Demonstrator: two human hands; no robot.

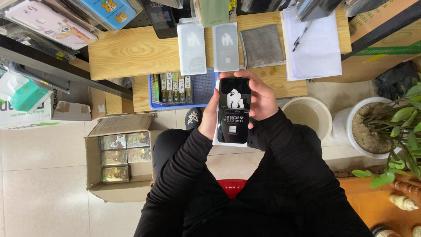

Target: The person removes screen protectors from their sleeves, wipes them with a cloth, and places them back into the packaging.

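A black screen-protector package [233, 112] is being held upright in both hands, just in front of the wooden bench [136, 52] and above the lap. The left hand [209, 115] is being wrapped around the package's left edge, fingers closed on it; the right hand [262, 98] is being closed on the right edge and top corner, thumb on the front. A white backing card is being kept behind the black face.

Judgement: the grip is best kept on the edges only, the front face left untouched, the package held level so nothing slides out the bottom.

Containers, relative to the bench: a blue tray [202, 90] is sitting on its lower shelf, with a row of slim upright packets [172, 87] being stored in it. Left of the bench and below it, an open cardboard box [115, 156] is lying on the floor, small printed boxes being stacked inside. Right of the bench, a pale bucket [309, 115] is standing, contents not clear. Further right, a white plant pot [364, 127] is holding soil and a leafy plant. On the bench top, two white flat packages [208, 47] are lying side by side.
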